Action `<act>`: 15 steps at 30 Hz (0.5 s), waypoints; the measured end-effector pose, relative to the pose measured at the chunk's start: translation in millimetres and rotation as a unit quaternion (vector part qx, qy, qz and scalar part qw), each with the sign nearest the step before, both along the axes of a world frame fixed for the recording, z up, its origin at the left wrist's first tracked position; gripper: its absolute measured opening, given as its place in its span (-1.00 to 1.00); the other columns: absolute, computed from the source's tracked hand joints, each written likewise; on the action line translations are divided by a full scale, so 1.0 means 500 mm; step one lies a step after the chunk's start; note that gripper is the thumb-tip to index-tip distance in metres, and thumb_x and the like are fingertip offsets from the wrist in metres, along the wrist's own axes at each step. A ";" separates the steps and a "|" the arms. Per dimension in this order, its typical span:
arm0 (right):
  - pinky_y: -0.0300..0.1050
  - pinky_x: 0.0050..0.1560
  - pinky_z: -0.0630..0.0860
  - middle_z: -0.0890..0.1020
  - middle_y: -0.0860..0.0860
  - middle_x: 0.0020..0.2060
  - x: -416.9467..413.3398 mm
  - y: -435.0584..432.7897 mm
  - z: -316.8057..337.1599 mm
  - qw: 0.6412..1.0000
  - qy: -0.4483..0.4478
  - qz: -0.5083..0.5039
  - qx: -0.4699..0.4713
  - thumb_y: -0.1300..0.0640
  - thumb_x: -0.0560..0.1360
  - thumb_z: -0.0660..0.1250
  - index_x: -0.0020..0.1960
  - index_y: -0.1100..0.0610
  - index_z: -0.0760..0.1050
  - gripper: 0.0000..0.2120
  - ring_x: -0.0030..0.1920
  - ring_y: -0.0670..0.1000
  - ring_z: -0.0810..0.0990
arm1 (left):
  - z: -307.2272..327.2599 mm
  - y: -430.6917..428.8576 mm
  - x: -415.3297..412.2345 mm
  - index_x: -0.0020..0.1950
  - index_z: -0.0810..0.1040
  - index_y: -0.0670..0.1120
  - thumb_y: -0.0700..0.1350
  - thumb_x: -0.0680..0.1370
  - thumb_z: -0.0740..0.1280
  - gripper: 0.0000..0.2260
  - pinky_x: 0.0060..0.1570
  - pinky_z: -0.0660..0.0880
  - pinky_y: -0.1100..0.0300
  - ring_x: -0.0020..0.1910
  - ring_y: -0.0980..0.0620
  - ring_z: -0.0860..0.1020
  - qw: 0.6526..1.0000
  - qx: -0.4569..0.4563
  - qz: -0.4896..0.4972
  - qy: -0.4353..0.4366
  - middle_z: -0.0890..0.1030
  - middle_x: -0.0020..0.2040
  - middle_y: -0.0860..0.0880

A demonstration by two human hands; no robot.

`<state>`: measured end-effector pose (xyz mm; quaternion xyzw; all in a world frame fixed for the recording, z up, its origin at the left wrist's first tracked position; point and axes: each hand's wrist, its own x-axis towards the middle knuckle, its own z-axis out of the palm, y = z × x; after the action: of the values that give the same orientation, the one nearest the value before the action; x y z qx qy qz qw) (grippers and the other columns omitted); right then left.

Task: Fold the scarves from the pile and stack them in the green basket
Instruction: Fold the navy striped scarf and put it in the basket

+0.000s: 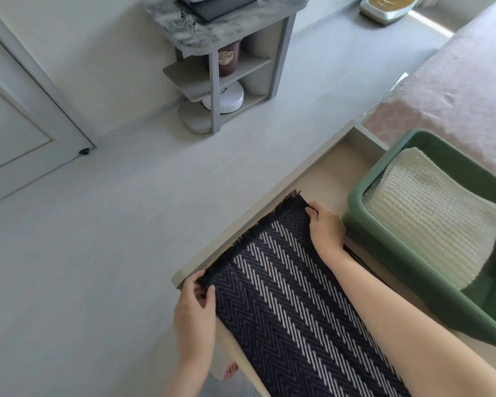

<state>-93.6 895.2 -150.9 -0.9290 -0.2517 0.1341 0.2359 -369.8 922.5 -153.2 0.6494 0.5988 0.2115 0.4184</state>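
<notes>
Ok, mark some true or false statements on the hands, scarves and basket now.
1. The left hand and right hand both pinch the dark scarf at its fringed end. True.
2. The green basket holds nothing. False: a folded white scarf lies in it.
3. The dark scarf is in the basket. False: it is spread over the open drawer beside it.
4. The basket is right of the dark scarf. True.

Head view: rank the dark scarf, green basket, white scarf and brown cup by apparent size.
1. Dark scarf and green basket: about equal, and both are cut off by the frame, so unranked.
2. White scarf.
3. Brown cup, smallest but farthest.
</notes>
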 end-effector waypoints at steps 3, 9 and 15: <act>-0.07 -0.25 0.47 0.65 0.09 -0.23 0.011 0.003 -0.003 1.000 -0.011 0.008 -0.003 0.08 0.63 0.16 0.10 0.14 0.57 -0.76 -0.27 0.09 0.55 | -0.002 0.003 0.006 0.20 0.54 -0.09 -0.17 0.54 0.37 -0.76 -0.16 0.40 0.30 -0.19 0.11 0.53 0.999 0.028 -0.001 0.030 0.57 -0.11 0.03; -0.07 -0.32 0.49 0.62 0.10 -0.27 0.020 0.014 -0.017 0.994 -0.058 0.040 -0.078 0.05 0.64 0.14 0.14 0.16 0.49 -0.76 -0.31 0.11 0.56 | -0.010 0.005 0.011 0.19 0.53 -0.12 -0.15 0.53 0.38 -0.77 -0.13 0.48 0.18 -0.17 0.03 0.56 0.998 0.050 -0.009 0.044 0.57 -0.08 0.00; -0.13 0.15 0.41 0.50 0.08 0.19 -0.009 -0.029 0.015 0.994 -0.086 0.071 0.016 0.09 0.61 0.20 0.35 0.16 0.38 -0.67 0.18 0.04 0.46 | -0.005 -0.023 0.014 0.25 0.47 -0.18 -0.19 0.46 0.43 -0.62 0.01 0.48 0.13 -0.04 -0.02 0.47 0.984 0.156 -0.062 0.060 0.47 0.06 -0.07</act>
<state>-98.0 880.8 -143.3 -0.9130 -0.3382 0.0661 0.2183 -362.6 910.8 -155.6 0.7540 0.5411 0.2365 0.2877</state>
